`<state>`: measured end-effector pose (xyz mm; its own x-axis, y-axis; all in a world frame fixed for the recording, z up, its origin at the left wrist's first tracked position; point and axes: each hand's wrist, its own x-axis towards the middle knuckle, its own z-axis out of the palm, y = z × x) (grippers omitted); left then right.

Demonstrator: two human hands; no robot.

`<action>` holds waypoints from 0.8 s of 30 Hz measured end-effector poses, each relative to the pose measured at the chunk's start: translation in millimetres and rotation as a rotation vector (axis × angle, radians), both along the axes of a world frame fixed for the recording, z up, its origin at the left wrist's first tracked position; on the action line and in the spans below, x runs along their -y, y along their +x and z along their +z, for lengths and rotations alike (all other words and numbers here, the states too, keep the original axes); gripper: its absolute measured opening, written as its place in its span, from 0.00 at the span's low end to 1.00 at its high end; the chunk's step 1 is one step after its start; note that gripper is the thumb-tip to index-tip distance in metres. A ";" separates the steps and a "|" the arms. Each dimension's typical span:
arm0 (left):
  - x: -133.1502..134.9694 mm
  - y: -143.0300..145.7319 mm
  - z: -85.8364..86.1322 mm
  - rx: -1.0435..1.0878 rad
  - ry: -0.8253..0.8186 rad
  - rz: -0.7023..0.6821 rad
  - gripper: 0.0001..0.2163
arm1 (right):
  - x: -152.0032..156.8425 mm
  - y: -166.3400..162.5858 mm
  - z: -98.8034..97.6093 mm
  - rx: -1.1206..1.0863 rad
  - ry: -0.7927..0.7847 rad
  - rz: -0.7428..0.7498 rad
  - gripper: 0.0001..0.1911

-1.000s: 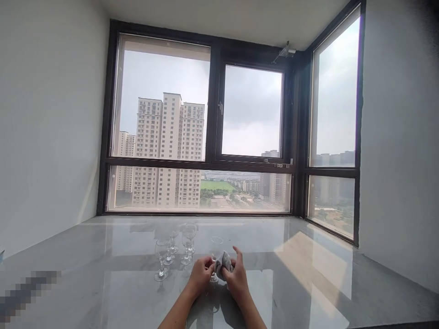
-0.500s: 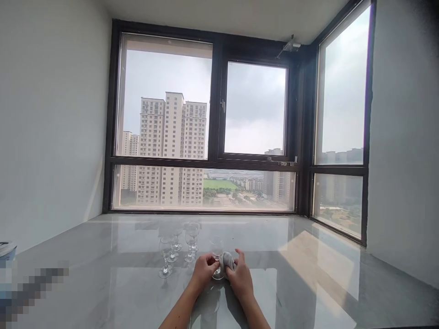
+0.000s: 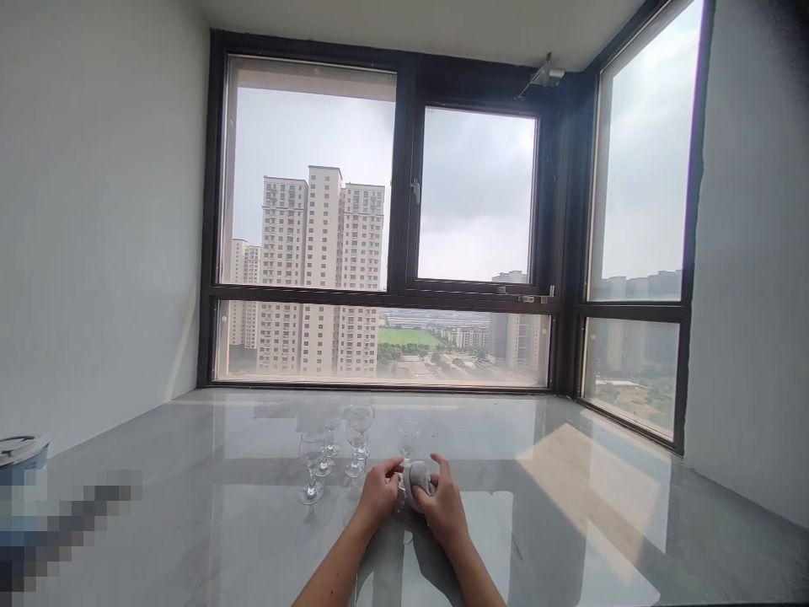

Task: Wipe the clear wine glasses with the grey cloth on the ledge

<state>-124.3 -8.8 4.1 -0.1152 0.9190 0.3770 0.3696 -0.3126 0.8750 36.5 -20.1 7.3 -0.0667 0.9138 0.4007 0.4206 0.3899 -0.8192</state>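
Note:
A clear stemmed glass point(image 3: 409, 437) stands upright between my hands, its stem and foot largely hidden by fingers and cloth. My left hand point(image 3: 381, 489) pinches the glass at its stem from the left. Bunched in my right hand point(image 3: 444, 503) is a grey cloth point(image 3: 417, 482), pressed against the right side of the stem. The right index finger sticks up, away from the cloth. To the left of my hands, several more stemmed glasses point(image 3: 311, 472) are grouped upright on the glossy grey surface point(image 3: 253, 539).
A white and blue bucket point(image 3: 25, 472) sits at the left edge, beside a blurred, pixelated patch. Windows with dark frames point(image 3: 392, 295) close off the far and right sides. A patch of sunlight point(image 3: 594, 480) lies on the surface at right.
The view has shifted slightly, showing more of the bucket. My right hand's cloth now covers more of the glass's lower part; both hands stay at the same glass.

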 end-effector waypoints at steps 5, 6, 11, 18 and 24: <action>4.1 -2.1 3.4 0.042 0.050 0.094 0.18 | 6.7 -0.4 5.8 0.148 0.030 -0.002 0.25; 7.1 -3.3 5.5 0.024 0.082 0.168 0.16 | 8.6 -0.8 7.1 0.194 0.044 -0.003 0.23; 23.9 -9.6 16.7 -0.164 0.295 0.632 0.11 | 19.6 -3.6 10.2 0.319 0.099 0.029 0.17; 20.2 -9.9 14.4 -0.201 0.159 0.896 0.12 | 24.6 -10.3 8.9 0.482 0.208 0.080 0.27; 12.4 -12.9 11.8 -0.225 -0.100 0.867 0.11 | 18.8 -14.3 5.3 0.626 0.140 0.053 0.32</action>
